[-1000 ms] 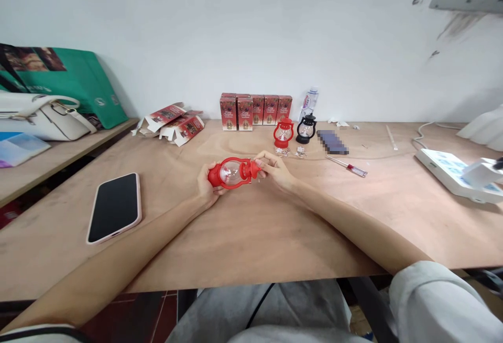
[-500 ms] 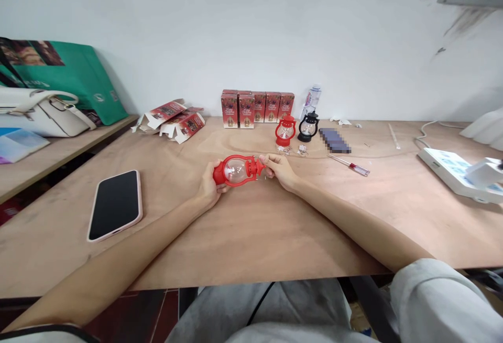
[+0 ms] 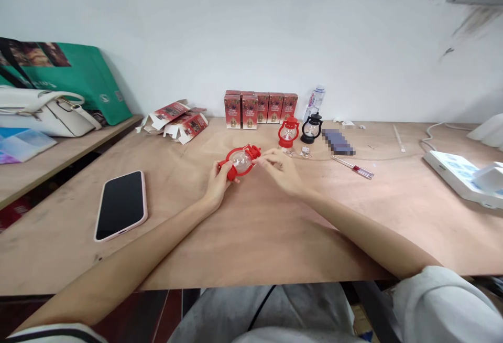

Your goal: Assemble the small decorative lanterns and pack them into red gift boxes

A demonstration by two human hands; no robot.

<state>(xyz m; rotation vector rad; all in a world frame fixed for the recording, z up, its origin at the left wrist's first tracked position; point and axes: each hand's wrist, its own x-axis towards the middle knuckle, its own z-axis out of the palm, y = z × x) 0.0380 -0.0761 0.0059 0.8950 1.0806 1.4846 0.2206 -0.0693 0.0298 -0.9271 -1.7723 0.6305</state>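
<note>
My left hand (image 3: 218, 184) is wrapped round the base of a red toy lantern (image 3: 241, 161) with a clear globe, held tilted above the table with its top toward the upper right. My right hand (image 3: 281, 169) is at the lantern's upper right side, thumb and forefinger pinched close to its frame; what the fingertips hold is too small to name. Behind, a second red lantern (image 3: 288, 132) and a black lantern (image 3: 312, 128) stand upright, with small metal rings and tags (image 3: 305, 152) in front of them.
Red printed boxes (image 3: 249, 112) line the wall beside a bottle (image 3: 315, 100). Opened cartons (image 3: 176, 120) lie to their left. A phone (image 3: 121, 205) is at the left, a screwdriver (image 3: 353, 167) at the right, near a power strip (image 3: 459, 175). A white bag (image 3: 51, 112) sits far left.
The held lantern has turned from nearly level to a slant, its top now higher. My right hand has shifted from the lantern's top tip to its side. The view has moved slightly left.
</note>
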